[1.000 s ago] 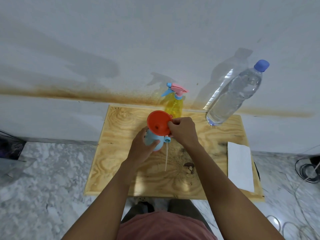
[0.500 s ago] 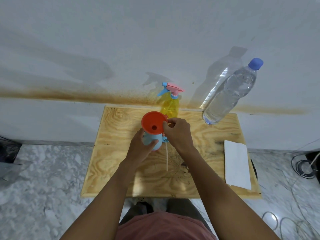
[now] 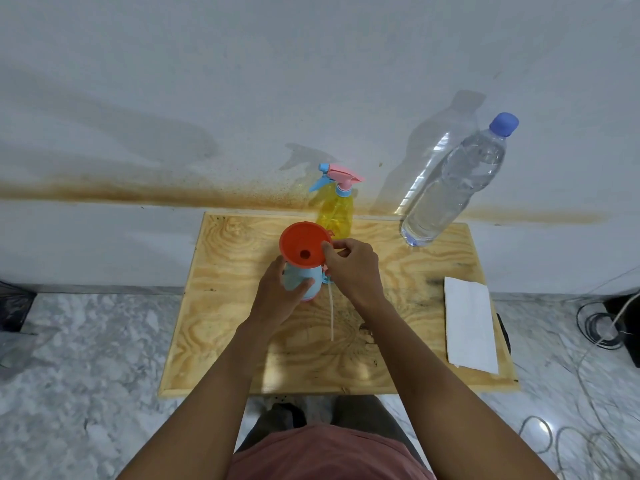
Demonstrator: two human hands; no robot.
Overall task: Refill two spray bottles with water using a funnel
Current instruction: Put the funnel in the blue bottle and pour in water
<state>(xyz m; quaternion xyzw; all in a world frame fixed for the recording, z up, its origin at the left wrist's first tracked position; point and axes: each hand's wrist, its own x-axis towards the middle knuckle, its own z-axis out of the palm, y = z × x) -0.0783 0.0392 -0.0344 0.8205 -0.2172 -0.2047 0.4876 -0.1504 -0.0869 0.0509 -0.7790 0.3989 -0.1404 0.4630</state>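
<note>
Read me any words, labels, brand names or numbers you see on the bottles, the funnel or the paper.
None can be read.
The clear plastic water bottle, yellow spray bottle, light blue spray bottle, orange plastic funnel and white paper sheet show no print.

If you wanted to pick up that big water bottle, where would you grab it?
Probably the bottle round its mid-body, from the front: it stands upright and capped at the table's back edge, with the wall behind.
</note>
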